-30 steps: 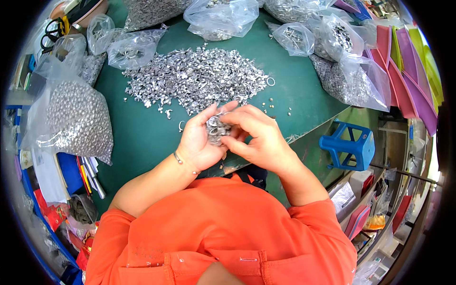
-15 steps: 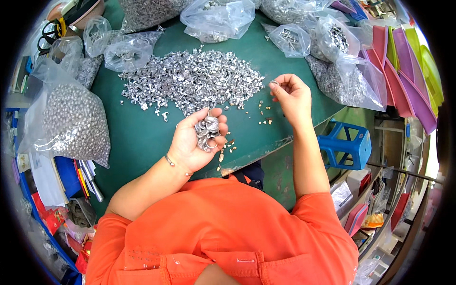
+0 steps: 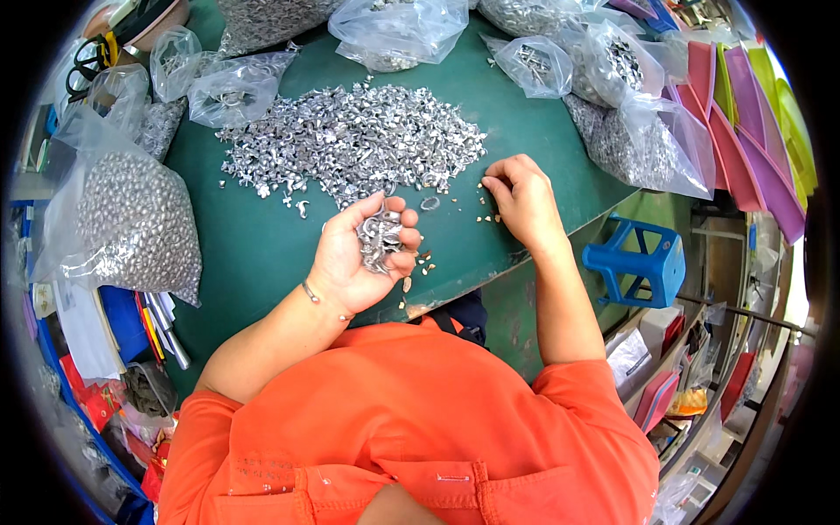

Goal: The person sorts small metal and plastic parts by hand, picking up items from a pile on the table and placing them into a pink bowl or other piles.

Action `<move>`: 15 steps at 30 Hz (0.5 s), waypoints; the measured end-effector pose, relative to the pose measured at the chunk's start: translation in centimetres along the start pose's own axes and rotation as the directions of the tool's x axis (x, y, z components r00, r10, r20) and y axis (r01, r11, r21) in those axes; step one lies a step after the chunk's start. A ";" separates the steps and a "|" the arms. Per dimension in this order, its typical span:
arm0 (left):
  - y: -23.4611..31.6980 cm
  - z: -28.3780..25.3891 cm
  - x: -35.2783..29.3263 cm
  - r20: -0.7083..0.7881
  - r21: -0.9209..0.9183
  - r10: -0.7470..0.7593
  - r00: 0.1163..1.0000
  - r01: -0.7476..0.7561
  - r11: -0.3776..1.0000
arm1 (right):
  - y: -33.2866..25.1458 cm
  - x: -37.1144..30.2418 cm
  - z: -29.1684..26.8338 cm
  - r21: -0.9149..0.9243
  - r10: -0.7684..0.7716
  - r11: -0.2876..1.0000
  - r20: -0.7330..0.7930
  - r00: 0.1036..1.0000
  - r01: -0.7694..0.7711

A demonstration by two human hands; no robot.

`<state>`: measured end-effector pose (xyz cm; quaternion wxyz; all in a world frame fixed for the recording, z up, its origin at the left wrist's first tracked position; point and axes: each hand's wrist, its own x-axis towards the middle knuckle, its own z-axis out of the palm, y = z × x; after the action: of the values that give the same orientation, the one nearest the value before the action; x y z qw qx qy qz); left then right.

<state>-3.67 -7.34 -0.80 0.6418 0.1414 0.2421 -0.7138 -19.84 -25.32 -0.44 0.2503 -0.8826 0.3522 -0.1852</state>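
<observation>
My left hand (image 3: 363,236) is palm up, its fingers curled round a handful of silver metal rings (image 3: 380,241). Just beyond it spreads a wide heap of small silver metal pieces (image 3: 359,136) on the green table. A single silver ring (image 3: 430,203) lies apart, between the heap and my right hand. My right hand (image 3: 522,197) is lowered at the table, thumb and fingertips pressed together beside a scatter of small tan chips (image 3: 487,218). What those fingertips hold, if anything, is too small to make out. More tan chips (image 3: 407,284) lie by my left hand.
A clear bag of round silver beads (image 3: 131,219) stands at the left. Open plastic bags of metal pieces (image 3: 398,35) line the far side, with another filled bag (image 3: 634,149) at the right. Beyond the table edge are a blue stool (image 3: 634,262) and coloured trays (image 3: 722,131).
My right hand has come down and toward me, close to the tan chips. A silver ring now lies on the table near the heap. My left hand has barely moved.
</observation>
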 end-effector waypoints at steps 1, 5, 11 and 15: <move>0.1 -0.2 -0.2 0.022 -0.013 -0.003 1.000 0.003 1.000 | -0.1 0.0 -0.1 -0.026 0.001 1.000 -0.014 1.000 -0.001; 0.9 -0.7 -1.1 0.046 -0.070 0.022 0.999 -0.019 0.997 | -2.3 -0.6 0.3 0.210 -0.095 0.972 -0.052 0.994 0.104; 0.8 -0.5 -1.9 0.073 -0.035 0.025 0.997 -0.022 0.999 | -5.0 -3.1 2.1 0.116 -0.183 0.979 0.166 0.969 0.165; 0.7 -0.3 -1.9 0.033 -0.013 0.012 0.999 -0.011 1.000 | -4.8 -3.3 2.1 0.111 -0.188 0.979 0.134 0.973 0.174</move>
<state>-2.78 -5.61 -0.17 0.6506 0.1271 0.2352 -0.7108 -18.51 -19.29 0.16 0.3002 -0.9088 0.2417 -0.1601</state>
